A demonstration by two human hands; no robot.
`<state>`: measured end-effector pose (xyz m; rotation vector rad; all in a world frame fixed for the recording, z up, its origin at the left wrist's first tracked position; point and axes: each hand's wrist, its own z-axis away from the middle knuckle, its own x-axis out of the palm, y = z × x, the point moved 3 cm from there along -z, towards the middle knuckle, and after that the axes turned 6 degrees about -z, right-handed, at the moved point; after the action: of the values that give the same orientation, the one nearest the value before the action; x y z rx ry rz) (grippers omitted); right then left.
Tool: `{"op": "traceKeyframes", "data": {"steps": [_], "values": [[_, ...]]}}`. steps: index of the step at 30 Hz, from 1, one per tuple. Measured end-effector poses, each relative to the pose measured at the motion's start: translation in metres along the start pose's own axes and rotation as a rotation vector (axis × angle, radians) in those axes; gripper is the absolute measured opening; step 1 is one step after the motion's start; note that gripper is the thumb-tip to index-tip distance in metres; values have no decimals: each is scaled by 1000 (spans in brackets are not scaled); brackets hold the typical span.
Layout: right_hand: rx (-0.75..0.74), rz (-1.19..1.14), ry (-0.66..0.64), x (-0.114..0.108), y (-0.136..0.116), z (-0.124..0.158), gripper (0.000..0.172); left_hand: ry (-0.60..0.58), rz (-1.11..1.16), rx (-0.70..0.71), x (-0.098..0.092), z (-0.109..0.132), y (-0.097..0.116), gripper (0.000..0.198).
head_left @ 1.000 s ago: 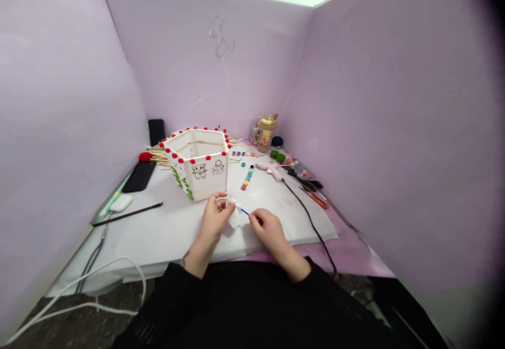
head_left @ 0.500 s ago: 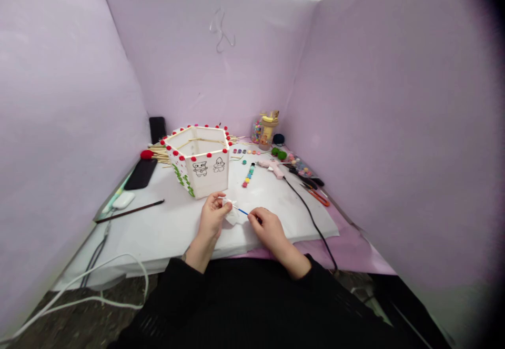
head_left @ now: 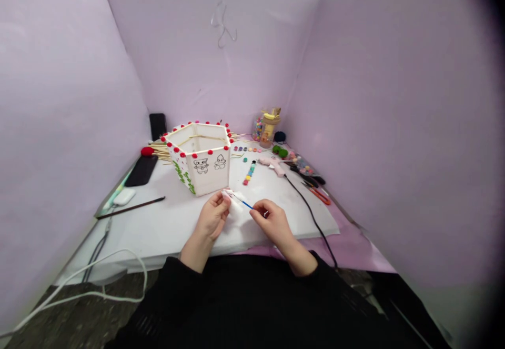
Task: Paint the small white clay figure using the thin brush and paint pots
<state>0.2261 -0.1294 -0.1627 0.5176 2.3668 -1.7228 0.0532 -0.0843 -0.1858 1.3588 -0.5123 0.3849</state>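
Observation:
My left hand pinches a crumpled white tissue just in front of the box. Between the fingers of my right hand is a thin blue paintbrush, its tip reaching to the tissue. Behind my hands stands a white five-sided box with red pompoms along its rim, two black line-drawn figures on the front and green painted leaves on the left side. A strip of paint pots lies to the right of the box.
A pink glue gun with a black cable lies at right, near orange-handled scissors. At left are a black phone, a white earbud case and a dark stick. Jars stand at the back.
My left fingers have shifted their hold on the tissue, which is now higher and nearer the brush tip. My right hand has moved slightly right with the paintbrush.

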Motion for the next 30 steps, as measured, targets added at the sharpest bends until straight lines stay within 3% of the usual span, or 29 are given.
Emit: {"op": "traceKeyframes", "data": {"steps": [9,19,30], "values": [[49,-22,-21,1,6,4,10,18,5,54,0,1,4,47],[54,-70,8,7,8,2,13,-16,-61,101,9,7,4,59],[21,-50,-26,13,11,5,13,-8,-89,144,14,6,4,52]]}}
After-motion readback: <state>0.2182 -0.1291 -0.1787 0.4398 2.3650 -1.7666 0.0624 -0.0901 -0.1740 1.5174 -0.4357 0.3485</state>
